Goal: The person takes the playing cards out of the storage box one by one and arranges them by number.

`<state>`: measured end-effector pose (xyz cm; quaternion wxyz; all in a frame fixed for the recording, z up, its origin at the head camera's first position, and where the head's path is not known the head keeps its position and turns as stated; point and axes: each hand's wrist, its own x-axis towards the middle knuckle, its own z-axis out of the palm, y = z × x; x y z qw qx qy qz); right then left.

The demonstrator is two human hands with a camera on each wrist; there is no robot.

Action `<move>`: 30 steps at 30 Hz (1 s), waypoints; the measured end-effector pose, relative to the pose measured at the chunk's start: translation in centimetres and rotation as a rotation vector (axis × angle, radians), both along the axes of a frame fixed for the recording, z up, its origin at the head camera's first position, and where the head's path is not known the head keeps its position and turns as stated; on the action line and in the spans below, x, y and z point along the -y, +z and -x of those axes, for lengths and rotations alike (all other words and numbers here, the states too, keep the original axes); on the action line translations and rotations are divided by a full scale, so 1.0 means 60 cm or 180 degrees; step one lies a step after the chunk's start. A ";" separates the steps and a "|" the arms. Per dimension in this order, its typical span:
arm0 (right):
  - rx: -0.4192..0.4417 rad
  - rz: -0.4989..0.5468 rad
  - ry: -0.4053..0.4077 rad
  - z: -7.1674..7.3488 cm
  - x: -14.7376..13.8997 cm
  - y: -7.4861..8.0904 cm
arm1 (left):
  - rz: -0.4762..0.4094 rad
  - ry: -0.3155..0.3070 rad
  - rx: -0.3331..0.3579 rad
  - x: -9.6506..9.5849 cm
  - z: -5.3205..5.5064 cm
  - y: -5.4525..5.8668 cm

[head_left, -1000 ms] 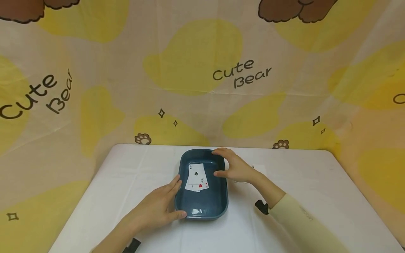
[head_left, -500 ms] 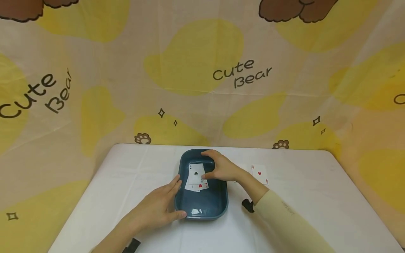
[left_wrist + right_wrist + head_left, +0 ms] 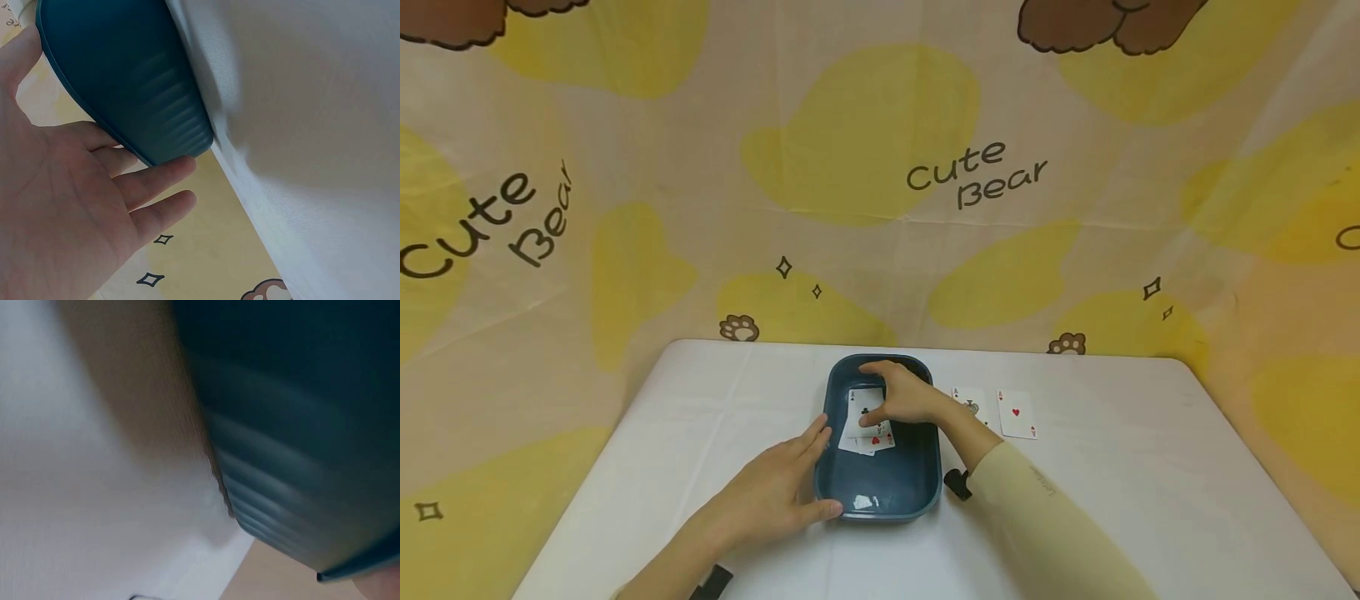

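Observation:
A dark blue rectangular tray (image 3: 880, 483) stands on the white table, with several playing cards overlapping in it. An ace of clubs (image 3: 863, 398) lies on top; a red heart card (image 3: 887, 439) peeks out beneath. My left hand (image 3: 767, 487) rests against the tray's left side, fingers extended and thumb at the near rim; the left wrist view has these fingers touching its outer wall. Over the tray, my right hand (image 3: 906, 396) spans the cards, thumb and fingers spread apart, thumb tip over the ace of clubs. The right wrist view holds mostly the tray's ribbed outer wall (image 3: 281, 462).
Right of the tray lie an ace of spades (image 3: 967, 398), partly behind the right forearm, and an ace of hearts (image 3: 1017, 417). The white table (image 3: 1150, 467) ends at the back against a printed yellow cloth (image 3: 850, 167).
My right hand has moved left from the tray's right rim to over the cards. The ace of hearts and part of the ace of spades have come into view. The left hand stays put.

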<state>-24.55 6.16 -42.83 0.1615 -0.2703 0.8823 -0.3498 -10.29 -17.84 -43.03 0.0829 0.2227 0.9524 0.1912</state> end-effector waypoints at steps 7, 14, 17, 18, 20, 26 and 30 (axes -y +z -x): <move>-0.0015 -0.0317 0.0013 0.006 0.013 -0.011 | -0.0001 0.0005 -0.0004 0.001 -0.002 0.002; -0.0201 -0.0588 0.0052 0.008 0.024 -0.024 | -0.0003 -0.0004 -0.0005 0.002 -0.002 0.003; -0.0253 -0.0647 0.0062 0.008 0.026 -0.026 | 0.0002 -0.0011 -0.0009 0.003 -0.001 0.003; -0.0270 -0.0670 0.0067 0.009 0.027 -0.027 | 0.0000 -0.0013 -0.0013 0.003 -0.001 0.003; -0.0288 -0.0704 0.0062 0.009 0.029 -0.029 | -0.0007 -0.0014 -0.0017 0.003 -0.001 0.003; -0.0281 -0.0798 0.0023 0.009 0.031 -0.034 | -0.0010 -0.0005 -0.0019 0.002 0.000 0.003; -0.0251 -0.0827 0.0036 0.008 0.030 -0.033 | -0.0015 -0.0009 -0.0021 0.001 -0.001 0.003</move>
